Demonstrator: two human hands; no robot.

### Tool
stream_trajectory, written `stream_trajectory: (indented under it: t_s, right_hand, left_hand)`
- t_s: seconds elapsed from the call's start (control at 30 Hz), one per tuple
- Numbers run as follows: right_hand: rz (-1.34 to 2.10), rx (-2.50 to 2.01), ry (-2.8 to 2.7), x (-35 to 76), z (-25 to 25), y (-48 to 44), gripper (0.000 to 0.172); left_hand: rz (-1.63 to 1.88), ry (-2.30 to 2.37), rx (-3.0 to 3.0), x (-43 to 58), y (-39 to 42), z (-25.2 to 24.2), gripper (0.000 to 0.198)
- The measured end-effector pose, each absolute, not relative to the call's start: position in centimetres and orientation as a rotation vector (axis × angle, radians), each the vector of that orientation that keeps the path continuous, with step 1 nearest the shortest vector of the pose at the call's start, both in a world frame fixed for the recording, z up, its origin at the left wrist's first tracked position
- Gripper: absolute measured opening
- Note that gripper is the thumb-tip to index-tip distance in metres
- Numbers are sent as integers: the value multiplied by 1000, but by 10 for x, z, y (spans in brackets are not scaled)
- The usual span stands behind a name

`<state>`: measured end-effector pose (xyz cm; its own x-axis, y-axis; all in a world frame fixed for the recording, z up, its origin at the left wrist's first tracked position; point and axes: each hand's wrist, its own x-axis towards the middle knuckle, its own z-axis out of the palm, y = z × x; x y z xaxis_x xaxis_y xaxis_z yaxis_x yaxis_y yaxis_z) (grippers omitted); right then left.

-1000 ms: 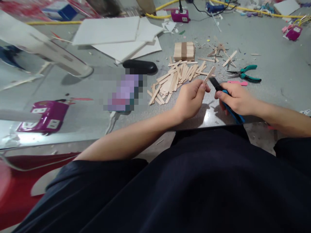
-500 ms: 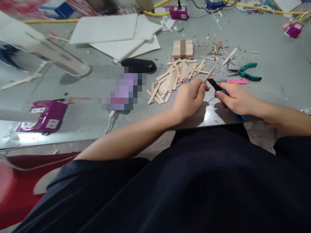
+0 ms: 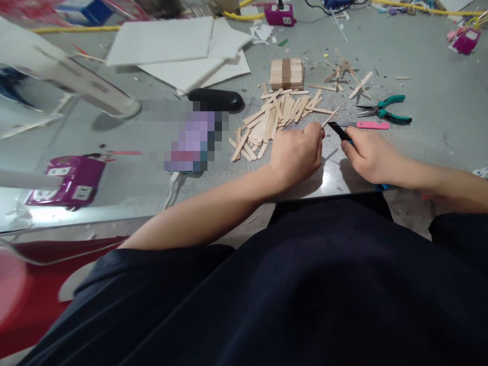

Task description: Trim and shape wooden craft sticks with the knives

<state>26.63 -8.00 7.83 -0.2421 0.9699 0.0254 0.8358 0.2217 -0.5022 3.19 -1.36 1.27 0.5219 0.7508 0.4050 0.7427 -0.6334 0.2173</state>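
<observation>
My left hand (image 3: 297, 152) is closed around a wooden craft stick (image 3: 331, 116), which points up and to the right, seen nearly edge-on. Closed on the blue handle of a utility knife (image 3: 338, 131) is my right hand (image 3: 371, 155). The knife's dark blade lies close beside the stick; whether they touch I cannot tell. A loose pile of craft sticks (image 3: 272, 119) spreads out just beyond my left hand. Past my right hand lie a pink-handled tool (image 3: 372, 125) and teal needle-nose pliers (image 3: 385, 109).
A banded bundle of craft sticks (image 3: 286, 73) sits behind the pile, near a crossed-stick piece (image 3: 360, 85). White boards (image 3: 163, 43), a black case (image 3: 216, 99) and a blurred-out phone (image 3: 192, 142) with a cable are to the left. A purple power strip (image 3: 68, 180) stands at far left.
My left hand has rolled over, turning the stick from its flat face to its edge. My right hand has turned too, hiding more of the knife's handle.
</observation>
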Motion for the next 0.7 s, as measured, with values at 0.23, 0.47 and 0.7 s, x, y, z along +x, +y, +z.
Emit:
stream_trajectory:
  t_s: [0.23,0.47,0.7]
  right_hand:
    - [1261,-1618,-1778,261,84,-82,31]
    - [1549,-1525,-1513,256,92,-82,26]
    - [1514,-1361,-1465,261,91,-78,27]
  left_hand:
    - [664,1381,2826,32,-7,7,33]
    - [728,1371,2774,30,-2,-1,35]
    - [965,1053,2221,30,-6,22,44]
